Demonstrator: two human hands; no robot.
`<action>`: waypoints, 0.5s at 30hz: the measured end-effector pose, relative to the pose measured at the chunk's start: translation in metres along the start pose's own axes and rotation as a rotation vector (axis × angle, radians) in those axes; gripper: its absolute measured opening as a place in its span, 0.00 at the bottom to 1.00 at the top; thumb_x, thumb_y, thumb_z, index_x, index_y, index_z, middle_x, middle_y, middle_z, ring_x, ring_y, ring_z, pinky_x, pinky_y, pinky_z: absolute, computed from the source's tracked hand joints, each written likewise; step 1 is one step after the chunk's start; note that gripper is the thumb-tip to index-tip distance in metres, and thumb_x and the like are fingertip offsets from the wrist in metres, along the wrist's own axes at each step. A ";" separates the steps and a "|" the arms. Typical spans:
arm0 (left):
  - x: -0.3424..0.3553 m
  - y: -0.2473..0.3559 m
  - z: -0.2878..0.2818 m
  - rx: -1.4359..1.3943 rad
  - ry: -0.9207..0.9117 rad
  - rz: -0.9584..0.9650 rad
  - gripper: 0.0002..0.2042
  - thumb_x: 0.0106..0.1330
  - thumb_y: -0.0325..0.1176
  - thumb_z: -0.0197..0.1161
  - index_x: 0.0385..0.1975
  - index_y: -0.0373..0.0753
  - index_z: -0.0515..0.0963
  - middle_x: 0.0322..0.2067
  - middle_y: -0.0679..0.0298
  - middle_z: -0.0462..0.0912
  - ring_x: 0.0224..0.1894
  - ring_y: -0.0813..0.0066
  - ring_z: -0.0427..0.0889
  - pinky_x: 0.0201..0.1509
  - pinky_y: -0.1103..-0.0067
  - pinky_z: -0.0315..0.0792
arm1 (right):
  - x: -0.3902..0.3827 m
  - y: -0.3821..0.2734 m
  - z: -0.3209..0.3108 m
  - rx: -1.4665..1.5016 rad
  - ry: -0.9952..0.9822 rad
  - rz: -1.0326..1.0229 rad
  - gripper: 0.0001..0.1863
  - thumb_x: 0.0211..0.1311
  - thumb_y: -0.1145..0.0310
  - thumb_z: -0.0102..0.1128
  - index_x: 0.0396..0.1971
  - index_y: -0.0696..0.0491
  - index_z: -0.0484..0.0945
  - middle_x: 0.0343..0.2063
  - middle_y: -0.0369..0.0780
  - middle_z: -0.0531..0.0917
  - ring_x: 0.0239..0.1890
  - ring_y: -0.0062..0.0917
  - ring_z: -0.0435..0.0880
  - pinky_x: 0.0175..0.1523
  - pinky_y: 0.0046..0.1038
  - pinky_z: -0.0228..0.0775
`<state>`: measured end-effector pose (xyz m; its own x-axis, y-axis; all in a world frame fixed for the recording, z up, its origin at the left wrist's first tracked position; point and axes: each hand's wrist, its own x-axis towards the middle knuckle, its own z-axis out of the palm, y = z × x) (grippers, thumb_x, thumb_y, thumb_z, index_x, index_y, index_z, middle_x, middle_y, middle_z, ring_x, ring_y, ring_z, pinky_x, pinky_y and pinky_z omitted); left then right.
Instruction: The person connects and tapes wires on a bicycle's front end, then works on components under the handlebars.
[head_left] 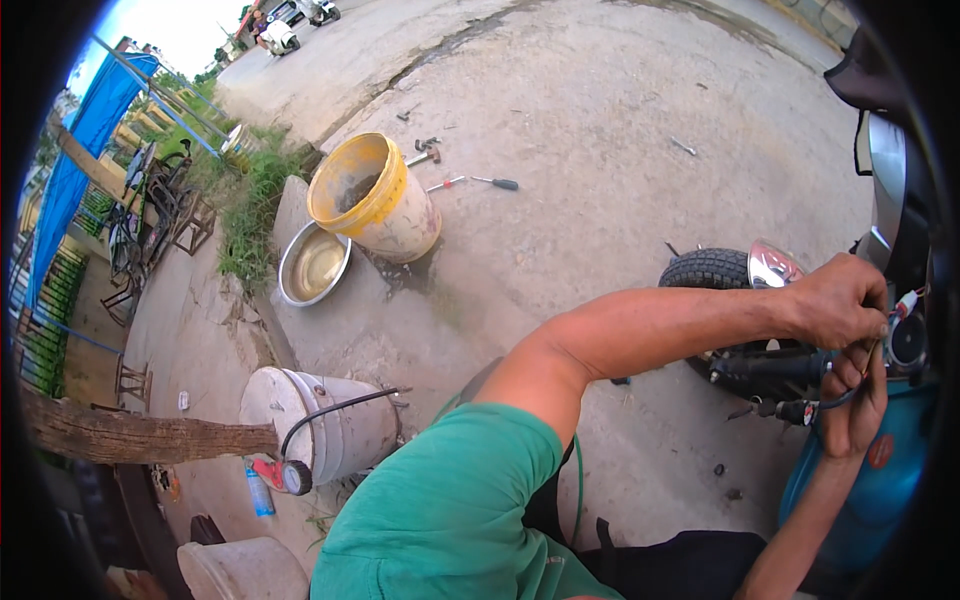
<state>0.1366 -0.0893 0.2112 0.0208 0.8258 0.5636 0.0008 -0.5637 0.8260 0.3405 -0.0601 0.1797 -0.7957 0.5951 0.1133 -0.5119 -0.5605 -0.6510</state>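
Note:
Both my hands are at the right edge, close together at a motorcycle with a teal body panel [835, 500]. My left hand [843, 302] reaches across from the green sleeve, its fingers closed in a pinch at a thin wire [869, 352]. Just below it, my right hand [850, 405] comes up from the lower edge with fingers closed around a dark cable [845, 397]. A white connector [906, 302] with a reddish wire sits beside my left hand. Next to the hands is a round black part [908, 338]. Fingertip details are partly hidden.
A black tyre [705, 268] and chrome-and-red lamp [772, 266] lie left of my hands; keys [765, 407] hang below. A yellow-rimmed bucket [420, 215], metal basin [290, 275], screwdriver [497, 183], hammer [425, 157] and wrench [683, 146] are on the concrete. A white bucket [355, 425] carries a gauge hose.

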 end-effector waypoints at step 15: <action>0.002 0.013 -0.022 0.064 -0.222 -0.052 0.13 0.59 0.34 0.68 0.36 0.30 0.86 0.33 0.49 0.88 0.35 0.61 0.87 0.42 0.72 0.78 | -0.001 -0.001 -0.003 -0.186 0.139 -0.027 0.15 0.77 0.64 0.49 0.57 0.51 0.70 0.33 0.32 0.70 0.30 0.15 0.67 0.33 0.18 0.62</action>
<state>0.1151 -0.0948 0.2237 0.2388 0.8339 0.4976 0.0709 -0.5260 0.8475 0.3428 -0.0586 0.1777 -0.7232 0.6896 0.0365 -0.4539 -0.4347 -0.7778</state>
